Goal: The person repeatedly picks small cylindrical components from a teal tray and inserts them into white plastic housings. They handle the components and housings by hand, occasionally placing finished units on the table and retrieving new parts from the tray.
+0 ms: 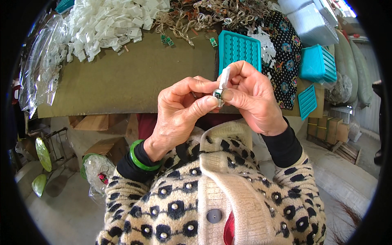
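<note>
My left hand [181,112] and my right hand [253,98] meet in front of my chest, both pinching one small piece. It is a white plastic strip [224,78] standing upright, with a small metal part [217,94] at its lower end. My left thumb and forefinger press the metal part; my right fingers hold the white strip from the right. A green bangle [139,161] sits on my left wrist. Behind the hands lies a brown cardboard work surface [122,77].
A heap of white plastic pieces [110,20] lies at the back left, a tangle of metal pieces [204,16] at the back middle. Teal trays [239,47] and baskets [318,63] stand to the right on a dotted black cloth [286,61]. Clear bags [41,65] hang at left.
</note>
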{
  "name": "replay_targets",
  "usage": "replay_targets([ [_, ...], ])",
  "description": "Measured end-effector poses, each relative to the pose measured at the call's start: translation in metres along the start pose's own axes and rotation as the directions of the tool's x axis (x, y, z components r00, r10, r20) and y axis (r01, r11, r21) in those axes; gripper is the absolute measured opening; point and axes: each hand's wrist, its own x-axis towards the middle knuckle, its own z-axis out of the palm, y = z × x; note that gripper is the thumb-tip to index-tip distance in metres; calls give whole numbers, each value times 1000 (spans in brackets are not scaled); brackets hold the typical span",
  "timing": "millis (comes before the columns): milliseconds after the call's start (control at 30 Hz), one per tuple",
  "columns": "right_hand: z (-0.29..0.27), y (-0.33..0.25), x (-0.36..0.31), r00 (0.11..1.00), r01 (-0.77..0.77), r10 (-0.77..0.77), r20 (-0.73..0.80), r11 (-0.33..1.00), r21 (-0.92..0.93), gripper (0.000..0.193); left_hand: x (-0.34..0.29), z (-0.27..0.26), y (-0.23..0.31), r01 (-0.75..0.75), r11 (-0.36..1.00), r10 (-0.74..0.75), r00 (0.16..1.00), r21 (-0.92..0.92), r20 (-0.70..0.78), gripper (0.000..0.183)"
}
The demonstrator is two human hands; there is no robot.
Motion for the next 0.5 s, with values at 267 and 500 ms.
replay_targets([
  [267, 4, 1, 8, 955, 244, -292, -61, 884, -398, 35, 1, -2, 1, 138, 966, -157, 985, -220, -70, 24],
  [500, 7, 10, 11, 841, 389, -538, -50, 667, -635, 12, 1, -5, 2, 194, 935, -220, 974, -298, -56, 23],
])
